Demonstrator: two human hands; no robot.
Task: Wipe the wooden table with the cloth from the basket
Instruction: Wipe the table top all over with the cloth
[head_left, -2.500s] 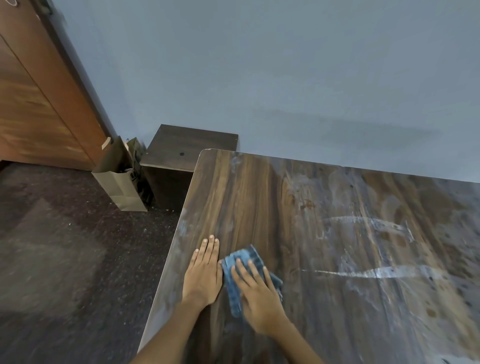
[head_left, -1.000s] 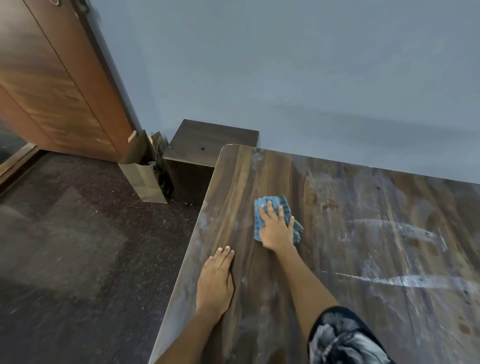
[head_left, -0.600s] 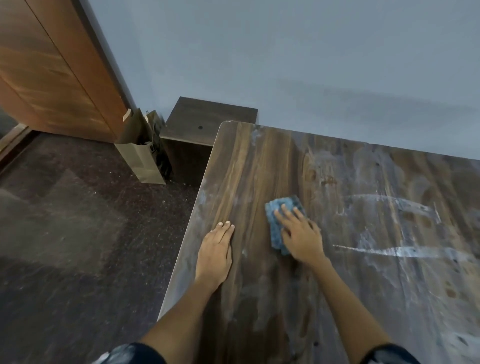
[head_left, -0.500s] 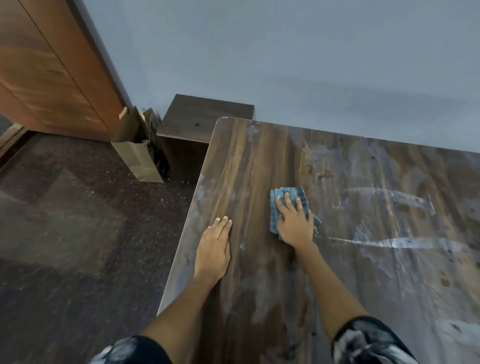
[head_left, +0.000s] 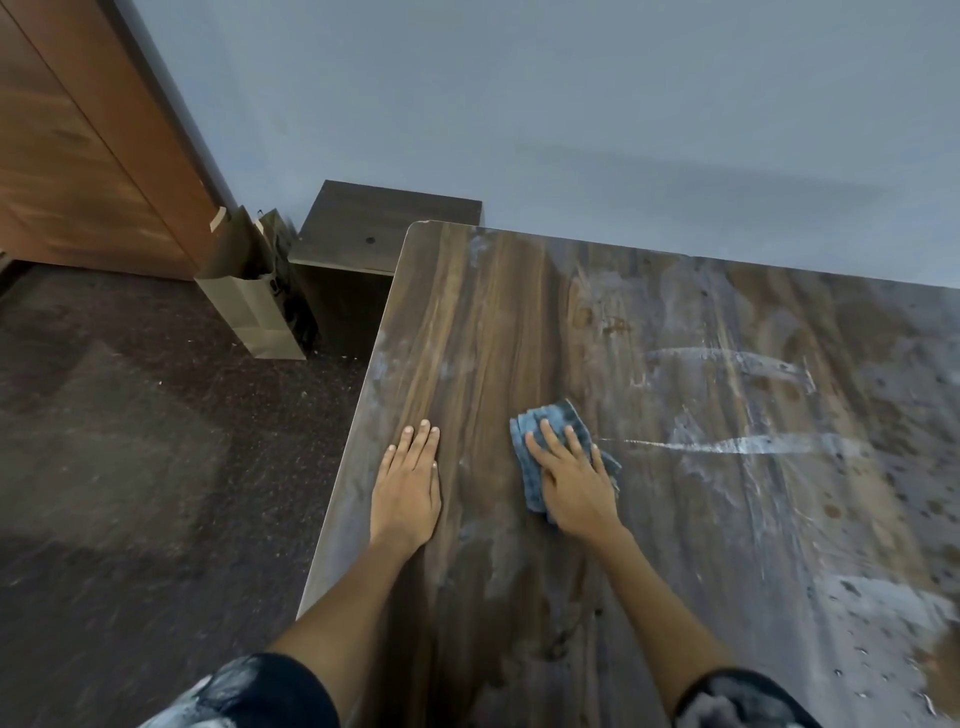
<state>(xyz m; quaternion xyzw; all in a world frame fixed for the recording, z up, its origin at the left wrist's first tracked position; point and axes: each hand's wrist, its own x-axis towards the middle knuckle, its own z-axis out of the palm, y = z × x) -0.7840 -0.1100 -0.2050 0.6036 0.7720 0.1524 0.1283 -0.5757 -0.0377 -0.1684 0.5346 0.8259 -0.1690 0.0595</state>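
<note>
A folded blue cloth (head_left: 545, 423) lies on the wooden table (head_left: 701, 467), near its left side. My right hand (head_left: 571, 478) presses flat on the cloth with straight fingers, covering its lower part. My left hand (head_left: 408, 480) rests flat on the bare wood close to the table's left edge, fingers together and straight. White dusty smears streak the table to the right of the cloth. No basket is in view.
A low dark wooden box (head_left: 374, 234) stands against the grey wall past the table's far left corner. A brown paper bag (head_left: 249, 306) leans beside it, next to a wooden door (head_left: 78, 145). Dark speckled floor (head_left: 130, 441) lies left of the table.
My right hand has slid the cloth back and forth along the left part of the table, most recently toward me. My left hand stayed flat near the edge.
</note>
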